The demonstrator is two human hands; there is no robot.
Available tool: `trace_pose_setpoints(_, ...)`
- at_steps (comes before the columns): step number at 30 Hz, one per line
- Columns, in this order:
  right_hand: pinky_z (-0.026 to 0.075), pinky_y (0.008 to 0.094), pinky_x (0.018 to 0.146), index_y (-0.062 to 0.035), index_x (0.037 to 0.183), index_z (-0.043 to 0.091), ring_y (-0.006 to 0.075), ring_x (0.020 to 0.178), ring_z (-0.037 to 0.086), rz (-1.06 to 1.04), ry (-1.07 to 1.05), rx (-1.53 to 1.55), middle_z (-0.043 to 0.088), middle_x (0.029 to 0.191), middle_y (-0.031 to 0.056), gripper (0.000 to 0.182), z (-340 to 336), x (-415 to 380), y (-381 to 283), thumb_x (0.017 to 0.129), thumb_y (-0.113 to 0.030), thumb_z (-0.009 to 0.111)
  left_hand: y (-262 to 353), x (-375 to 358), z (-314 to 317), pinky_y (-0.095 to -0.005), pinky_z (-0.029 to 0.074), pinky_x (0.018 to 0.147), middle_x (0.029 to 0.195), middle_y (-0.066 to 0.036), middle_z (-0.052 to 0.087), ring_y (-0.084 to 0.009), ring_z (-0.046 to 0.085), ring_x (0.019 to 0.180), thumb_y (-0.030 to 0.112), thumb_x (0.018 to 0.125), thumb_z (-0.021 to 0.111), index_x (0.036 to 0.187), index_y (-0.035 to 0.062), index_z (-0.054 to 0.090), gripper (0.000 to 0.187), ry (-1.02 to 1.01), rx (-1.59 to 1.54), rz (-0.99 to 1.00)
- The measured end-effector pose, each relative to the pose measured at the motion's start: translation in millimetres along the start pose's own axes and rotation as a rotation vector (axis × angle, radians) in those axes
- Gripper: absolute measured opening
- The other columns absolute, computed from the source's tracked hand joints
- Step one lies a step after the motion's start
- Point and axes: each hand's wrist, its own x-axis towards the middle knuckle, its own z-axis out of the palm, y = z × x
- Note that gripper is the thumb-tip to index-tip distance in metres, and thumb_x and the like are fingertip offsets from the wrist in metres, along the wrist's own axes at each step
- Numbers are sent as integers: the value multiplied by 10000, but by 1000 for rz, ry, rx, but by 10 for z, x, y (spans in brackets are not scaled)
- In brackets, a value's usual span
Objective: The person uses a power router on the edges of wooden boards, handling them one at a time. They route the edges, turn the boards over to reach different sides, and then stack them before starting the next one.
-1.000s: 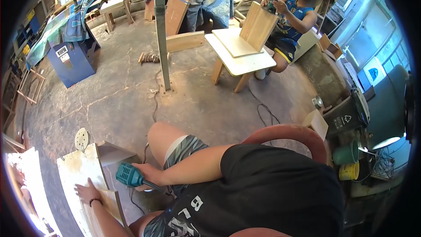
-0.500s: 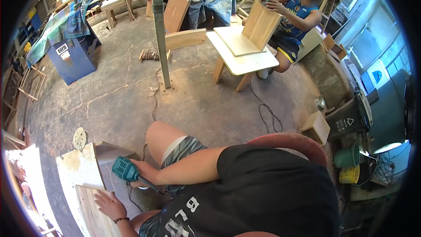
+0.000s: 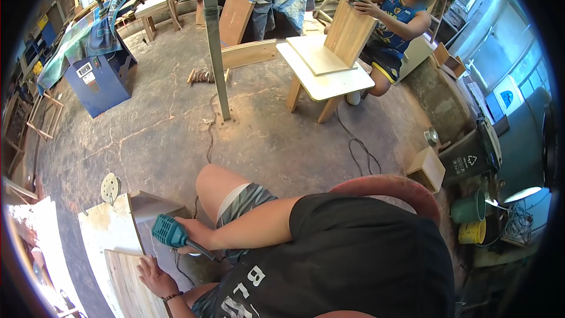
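My right hand (image 3: 197,234) is wrapped around a teal corded electric sander (image 3: 168,231), which is held up beside the white-topped work table (image 3: 109,222). Fingers apart, my left hand (image 3: 158,278) rests at the edge of a pale wooden board (image 3: 126,274) that lies on this table. A bracelet circles the left wrist. At the table's far end sits a round sanding disc (image 3: 110,188) with holes in it. The sander's underside is hidden from view.
Opposite, another person (image 3: 400,20) works with a power tool on an upright panel (image 3: 351,32) over a white table (image 3: 318,86). A metal post (image 3: 216,53) stands mid-floor. Cords (image 3: 356,144) cross the floor. Buckets (image 3: 469,206) and a wooden box (image 3: 426,169) are at right.
My left hand has slid slightly right and down toward the board's near edge. The sander is nearly where it was. The whole view has shifted a little.
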Motion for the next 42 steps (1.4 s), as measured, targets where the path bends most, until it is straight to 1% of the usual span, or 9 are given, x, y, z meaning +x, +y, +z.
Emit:
trace_pose_setpoints(12,521,382,994,-47,1291,547,271,1075,672,15,-10,-21,696,1149,168,704,-5,10,89,665,-123,860,-133,-44,193,-538,361,1198,1496,-129,600,-394,519,1414,9,993,522,1443,119,627,475,140,-88,98)
trace_pose_setpoints(14,523,378,976,-51,1261,552,224,1035,663,-22,14,-17,703,1094,136,676,-7,27,128,673,-140,873,-141,-46,218,-538,353,1206,1479,-136,614,-394,528,1405,20,1002,526,1418,110,647,443,138,-103,91)
trace_pose_setpoints(17,508,366,1003,-50,1265,563,176,1056,646,107,14,395,711,1119,96,645,231,-91,570,726,-164,899,-219,-56,168,-565,335,1204,1566,-170,521,-404,467,1455,103,1022,546,1513,121,552,492,59,-30,127)
trace_pose_setpoints(20,490,354,1027,-51,1277,562,164,1081,639,-146,91,-74,717,1123,91,611,19,35,263,764,-150,879,-110,87,169,-596,290,1213,1664,-216,357,-423,363,1518,238,1030,574,1616,132,396,621,21,-64,-113)
trace_pose_setpoints(21,493,364,1023,-56,1285,560,192,1089,648,-39,80,31,710,1129,104,625,82,16,335,746,-138,865,-116,191,34,-613,249,1223,1712,-235,220,-433,271,1556,399,1033,565,1668,128,248,760,-110,-50,-149)
trace_pose_setpoints(24,488,378,1041,-57,1329,556,242,1146,637,63,-69,-34,679,1223,132,662,-89,-56,62,737,-94,850,-288,602,-15,-618,238,1226,1711,-224,233,-426,251,1565,473,1045,524,1668,117,242,771,-236,33,-267)
trace_pose_setpoints(25,522,391,950,-60,1265,552,228,1014,681,8,9,-51,711,1081,128,639,-74,-60,-15,695,-126,833,-248,735,-105,-618,242,1227,1726,-192,212,-405,221,1580,540,1028,526,1673,138,229,816,-238,74,-310)
trace_pose_setpoints(31,514,412,971,-62,1239,553,272,1032,659,66,-13,11,690,1077,151,666,-47,-61,185,651,-122,860,-606,1368,-131,-617,226,1249,1747,-93,194,-378,218,1585,537,974,602,1687,183,166,908,-239,110,-507)
trace_pose_setpoints(42,523,398,907,-63,1181,548,255,948,650,56,24,-71,689,1011,147,586,3,9,242,674,-136,831,-1004,1741,-82,-648,203,1244,1735,-81,235,-368,204,1589,525,984,587,1676,189,200,862,-297,14,-501)
